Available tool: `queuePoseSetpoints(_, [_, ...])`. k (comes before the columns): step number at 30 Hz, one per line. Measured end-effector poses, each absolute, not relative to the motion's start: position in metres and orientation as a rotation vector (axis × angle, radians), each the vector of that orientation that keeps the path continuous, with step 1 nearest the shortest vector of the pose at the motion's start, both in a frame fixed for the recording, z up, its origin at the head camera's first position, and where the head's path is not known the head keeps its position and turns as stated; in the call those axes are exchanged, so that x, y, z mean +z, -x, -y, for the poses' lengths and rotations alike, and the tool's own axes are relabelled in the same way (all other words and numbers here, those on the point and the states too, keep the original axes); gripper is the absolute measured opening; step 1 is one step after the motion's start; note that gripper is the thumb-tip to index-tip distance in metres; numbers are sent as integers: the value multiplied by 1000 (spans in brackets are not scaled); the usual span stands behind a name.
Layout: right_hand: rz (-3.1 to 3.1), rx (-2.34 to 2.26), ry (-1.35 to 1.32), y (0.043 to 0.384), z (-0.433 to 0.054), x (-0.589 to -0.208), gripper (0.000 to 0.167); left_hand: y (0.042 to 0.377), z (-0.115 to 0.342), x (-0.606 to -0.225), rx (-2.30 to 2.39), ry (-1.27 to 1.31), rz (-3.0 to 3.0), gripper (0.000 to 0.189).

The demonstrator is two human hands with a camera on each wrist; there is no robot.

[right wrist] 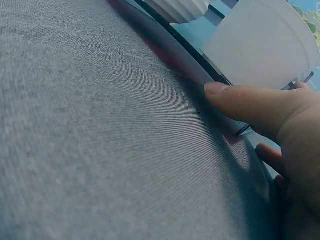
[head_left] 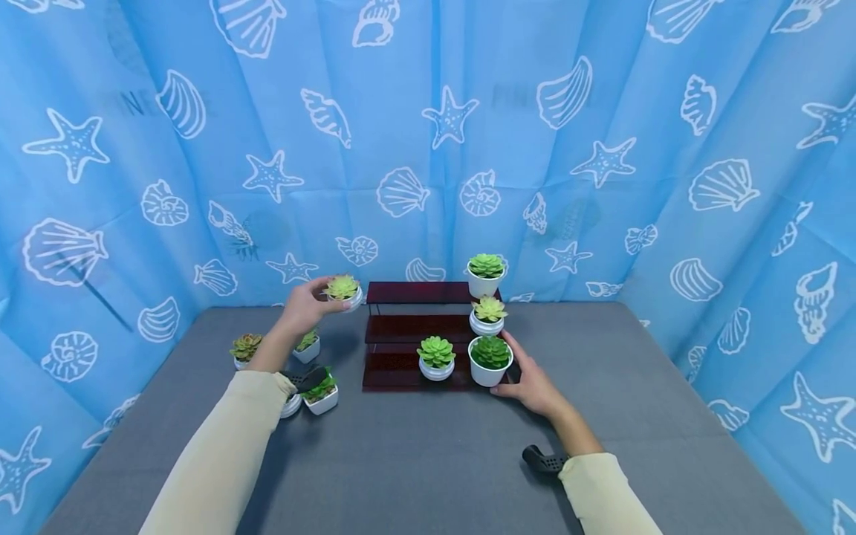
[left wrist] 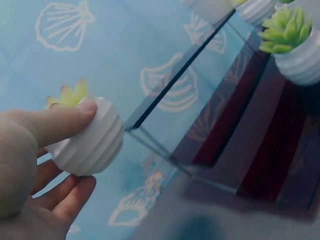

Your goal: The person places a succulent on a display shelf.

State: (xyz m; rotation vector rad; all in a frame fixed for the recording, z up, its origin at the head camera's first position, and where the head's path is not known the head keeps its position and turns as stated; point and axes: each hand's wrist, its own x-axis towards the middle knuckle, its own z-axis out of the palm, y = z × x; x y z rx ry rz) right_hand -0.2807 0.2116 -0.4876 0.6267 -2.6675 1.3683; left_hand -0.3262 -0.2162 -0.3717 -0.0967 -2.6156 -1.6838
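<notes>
My left hand [head_left: 309, 306] holds a small potted succulent [head_left: 345, 291] in the air just left of a dark red three-tier display stand [head_left: 417, 328]. In the left wrist view the thumb lies over the rim of its ribbed white pot [left wrist: 92, 140], with fingers beneath. My right hand [head_left: 533, 383] grips the stand's right end, its thumb [right wrist: 235, 97] at the bottom tier's front edge. Beside that thumb stands a smooth white pot [right wrist: 260, 45] with a dark green succulent [head_left: 490, 353]. Other succulents sit on the top tier [head_left: 486, 275], middle tier [head_left: 488, 315] and bottom tier [head_left: 436, 357].
Several more potted succulents stand on the grey tabletop [head_left: 414, 461] at the left, among them an orange-tinged one [head_left: 246, 347] and one in a square white pot [head_left: 322, 400]. My left forearm partly covers this group. A blue shell-patterned curtain [head_left: 401, 111] hangs behind and at both sides.
</notes>
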Motion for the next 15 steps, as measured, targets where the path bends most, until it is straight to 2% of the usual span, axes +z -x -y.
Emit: queuePoseSetpoints(15, [2682, 1326, -608, 280, -211, -487, 107, 339, 167, -382, -1684, -52, 2401, 68])
